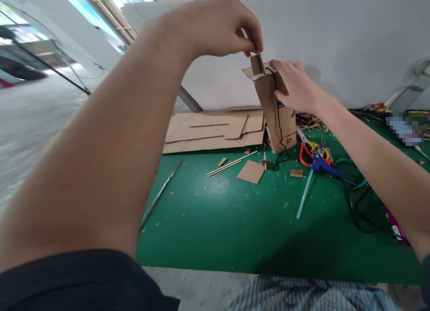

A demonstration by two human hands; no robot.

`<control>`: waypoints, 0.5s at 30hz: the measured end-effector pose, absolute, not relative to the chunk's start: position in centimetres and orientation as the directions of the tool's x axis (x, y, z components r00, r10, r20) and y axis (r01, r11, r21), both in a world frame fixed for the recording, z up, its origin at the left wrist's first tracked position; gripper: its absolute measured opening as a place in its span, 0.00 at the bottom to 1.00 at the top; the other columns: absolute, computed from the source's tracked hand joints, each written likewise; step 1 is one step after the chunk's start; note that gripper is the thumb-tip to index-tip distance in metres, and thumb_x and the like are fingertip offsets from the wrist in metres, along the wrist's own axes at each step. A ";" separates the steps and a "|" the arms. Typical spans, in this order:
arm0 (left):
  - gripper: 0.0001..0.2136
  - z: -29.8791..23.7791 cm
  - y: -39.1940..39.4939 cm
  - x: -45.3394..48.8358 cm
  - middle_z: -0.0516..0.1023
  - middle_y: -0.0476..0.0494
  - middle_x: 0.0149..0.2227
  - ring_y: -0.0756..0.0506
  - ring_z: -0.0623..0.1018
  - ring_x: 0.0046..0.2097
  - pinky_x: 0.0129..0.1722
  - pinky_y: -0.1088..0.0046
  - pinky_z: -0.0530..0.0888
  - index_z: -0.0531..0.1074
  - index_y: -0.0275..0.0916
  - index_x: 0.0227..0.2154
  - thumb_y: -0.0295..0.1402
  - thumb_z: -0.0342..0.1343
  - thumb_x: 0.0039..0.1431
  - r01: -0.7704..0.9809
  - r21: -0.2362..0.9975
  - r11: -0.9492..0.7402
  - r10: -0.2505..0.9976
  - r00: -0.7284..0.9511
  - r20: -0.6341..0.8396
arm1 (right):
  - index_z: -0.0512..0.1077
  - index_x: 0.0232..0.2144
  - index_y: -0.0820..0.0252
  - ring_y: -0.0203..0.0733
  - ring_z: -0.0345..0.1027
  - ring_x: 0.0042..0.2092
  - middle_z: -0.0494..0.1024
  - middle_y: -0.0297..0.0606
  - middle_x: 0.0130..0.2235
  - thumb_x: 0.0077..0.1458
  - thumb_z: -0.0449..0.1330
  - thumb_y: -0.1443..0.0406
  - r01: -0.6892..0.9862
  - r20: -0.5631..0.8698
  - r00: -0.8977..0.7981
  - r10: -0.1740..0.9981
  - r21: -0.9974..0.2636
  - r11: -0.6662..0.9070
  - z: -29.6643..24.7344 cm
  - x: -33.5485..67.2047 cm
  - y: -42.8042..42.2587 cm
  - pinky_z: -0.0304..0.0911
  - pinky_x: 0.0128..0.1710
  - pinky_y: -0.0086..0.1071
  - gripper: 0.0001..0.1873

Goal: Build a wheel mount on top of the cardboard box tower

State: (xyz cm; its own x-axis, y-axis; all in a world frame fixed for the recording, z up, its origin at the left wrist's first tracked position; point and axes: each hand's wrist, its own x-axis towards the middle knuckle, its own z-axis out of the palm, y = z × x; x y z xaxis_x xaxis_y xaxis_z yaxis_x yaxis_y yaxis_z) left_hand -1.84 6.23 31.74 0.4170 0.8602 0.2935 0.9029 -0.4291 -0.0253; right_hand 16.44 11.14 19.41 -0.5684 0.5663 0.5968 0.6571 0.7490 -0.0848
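A tall brown cardboard box [271, 111] stands upright at the back of the green table, with printed lettering low on one side. A black cord [278, 105] runs down its front and ends in a loose coil on the tabletop. Above the box's top, my left hand [231, 28] pinches a small folded cardboard piece [257, 64], whose lower end meets the box top. My right hand [295, 84] is wrapped over the upper right edge of the box, thumb on its front. The inside of the box is hidden.
Flat cardboard sheets [211, 129] lie left of the box. Wooden sticks [231, 164], a cardboard square [251, 172] and a metal rod [161, 194] lie in front. To the right are scissors [305, 152], a blue glue gun [324, 166] with its cable, and a phone [405, 128]. A white wall [352, 37] stands behind.
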 end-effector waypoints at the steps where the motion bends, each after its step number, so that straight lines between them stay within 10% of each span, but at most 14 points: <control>1: 0.15 31.7 6.2 -1.9 0.76 0.48 0.34 0.45 0.76 0.44 0.58 0.54 0.68 0.80 0.35 0.43 0.20 0.53 0.57 0.901 -0.014 -0.433 0.859 0.417 0.296 | 0.60 0.63 0.58 0.55 0.57 0.65 0.68 0.43 0.65 0.54 0.53 0.61 0.661 0.592 -0.569 0.571 -0.084 0.746 19.5 16.4 11.0 0.53 0.68 0.48 0.34; 15: 0.14 31.6 6.7 -2.4 0.75 0.49 0.32 0.47 0.74 0.40 0.60 0.47 0.68 0.80 0.38 0.38 0.19 0.53 0.55 0.907 -0.036 -0.419 0.861 0.409 0.301 | 0.60 0.63 0.48 0.55 0.54 0.68 0.65 0.36 0.67 0.56 0.53 0.62 0.681 0.542 -0.573 0.615 -0.102 0.725 19.8 16.6 10.1 0.54 0.67 0.57 0.32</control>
State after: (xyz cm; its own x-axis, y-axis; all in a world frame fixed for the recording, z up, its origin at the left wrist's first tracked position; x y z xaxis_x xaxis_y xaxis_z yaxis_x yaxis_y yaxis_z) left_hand -2.43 6.73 31.61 0.4095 0.8612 0.3012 0.9073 -0.4190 -0.0355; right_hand 16.57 10.09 19.82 -0.5726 0.6147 0.5425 0.6814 0.7247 -0.1020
